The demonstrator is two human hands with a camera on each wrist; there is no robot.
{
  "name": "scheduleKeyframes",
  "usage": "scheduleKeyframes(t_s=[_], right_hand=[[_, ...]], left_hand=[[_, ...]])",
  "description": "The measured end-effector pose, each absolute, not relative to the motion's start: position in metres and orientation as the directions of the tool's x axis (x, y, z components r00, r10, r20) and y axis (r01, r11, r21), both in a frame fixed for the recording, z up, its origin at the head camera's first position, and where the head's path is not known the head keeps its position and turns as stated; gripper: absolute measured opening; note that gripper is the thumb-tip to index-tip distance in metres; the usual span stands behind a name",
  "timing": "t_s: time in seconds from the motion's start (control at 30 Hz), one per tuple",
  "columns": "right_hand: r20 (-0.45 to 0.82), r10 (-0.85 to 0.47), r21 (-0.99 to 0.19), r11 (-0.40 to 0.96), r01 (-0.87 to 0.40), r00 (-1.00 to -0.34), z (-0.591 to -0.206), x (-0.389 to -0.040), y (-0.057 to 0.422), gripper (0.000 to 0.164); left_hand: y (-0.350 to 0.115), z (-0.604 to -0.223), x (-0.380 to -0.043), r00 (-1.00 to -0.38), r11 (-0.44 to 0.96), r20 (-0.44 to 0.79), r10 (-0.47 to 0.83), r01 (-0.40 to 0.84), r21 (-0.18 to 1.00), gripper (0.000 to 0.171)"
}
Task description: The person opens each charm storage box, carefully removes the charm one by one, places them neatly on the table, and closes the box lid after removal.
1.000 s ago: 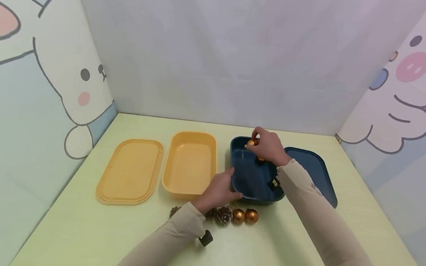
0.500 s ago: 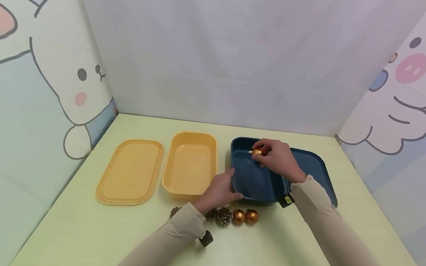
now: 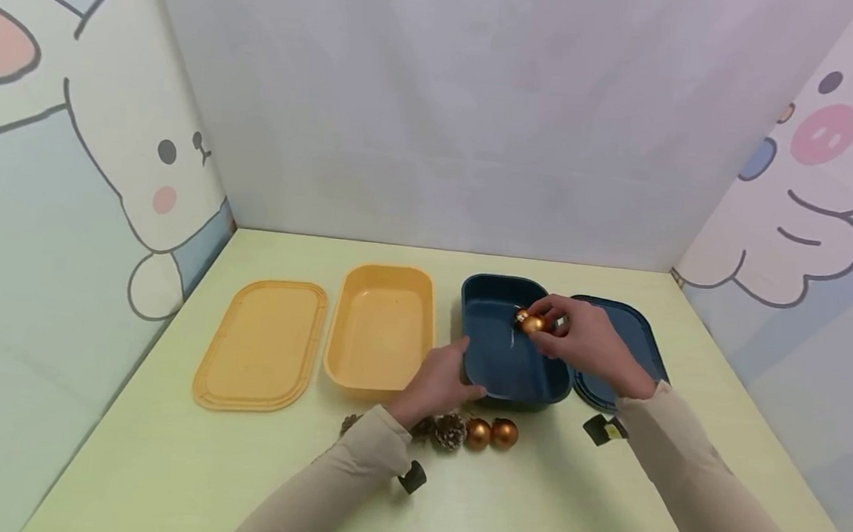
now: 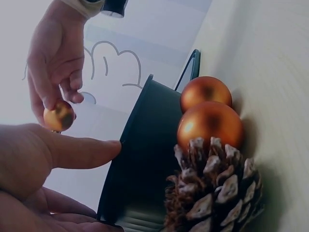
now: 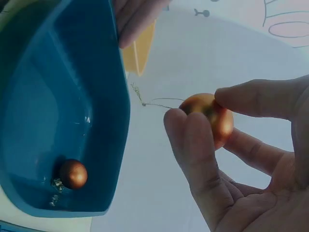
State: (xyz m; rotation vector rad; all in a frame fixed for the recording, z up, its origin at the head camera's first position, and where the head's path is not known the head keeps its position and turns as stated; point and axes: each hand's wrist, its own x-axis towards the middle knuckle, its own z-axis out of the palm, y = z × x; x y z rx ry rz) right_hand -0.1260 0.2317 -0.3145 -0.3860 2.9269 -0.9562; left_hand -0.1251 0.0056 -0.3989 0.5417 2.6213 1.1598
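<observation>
My right hand (image 3: 589,341) pinches a copper Christmas bauble (image 5: 223,126) between thumb and fingertips, over the dark blue box (image 3: 497,363). A thin gold loop trails from this bauble in the right wrist view. Inside the box lies a second copper bauble (image 5: 73,174). My left hand (image 3: 436,384) rests against the box's near left corner, with its straight thumb at the near rim and its fingers along the left wall. Close by that hand, a pine cone (image 4: 215,193) and two copper baubles (image 3: 491,434) lie in a row on the table.
A yellow box (image 3: 381,329) stands left of the blue one, with a yellow lid (image 3: 261,345) flat beyond it. The dark blue lid (image 3: 627,336) lies at the right, partly behind my right hand. Another pine cone (image 3: 350,423) shows beside my left sleeve.
My right hand has moved right and toward me over the blue box, still pinching a bauble. My left hand has stayed at the box's corner.
</observation>
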Motion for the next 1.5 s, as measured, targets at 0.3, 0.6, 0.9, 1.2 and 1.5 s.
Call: scheduleKeyframes(t_s=[0.3,0.6,0.9,1.2,1.5], right_hand=[[0.077,-0.242,-0.517,0.820,-0.246,-0.967,-0.322,-0.097,0.251,0.026],[0.082,-0.275,-0.506,0.817,-0.278,-0.958,-0.335,-0.069,0.259,0.023],[0.023,-0.274,-0.581,0.779,-0.236,-0.961,-0.363,-0.051,0.261,0.022],[-0.059,-0.275,-0.653,0.737,-0.171,-0.960,-0.391,-0.044,0.255,0.022],[-0.074,-0.160,-0.585,0.806,-0.087,-0.984,-0.413,-0.044,0.248,0.020]], left_hand=[[0.007,-0.398,-0.124,-0.907,0.624,-0.075,0.415,0.224,0.749,0.088],[0.006,-0.396,-0.122,-0.908,0.623,-0.056,0.416,0.239,0.745,0.088],[0.006,-0.397,-0.123,-0.904,0.622,-0.069,0.422,0.234,0.748,0.088],[0.007,-0.399,-0.124,-0.909,0.641,-0.066,0.411,0.237,0.730,0.090],[0.006,-0.399,-0.123,-0.909,0.636,-0.064,0.412,0.237,0.734,0.090]])
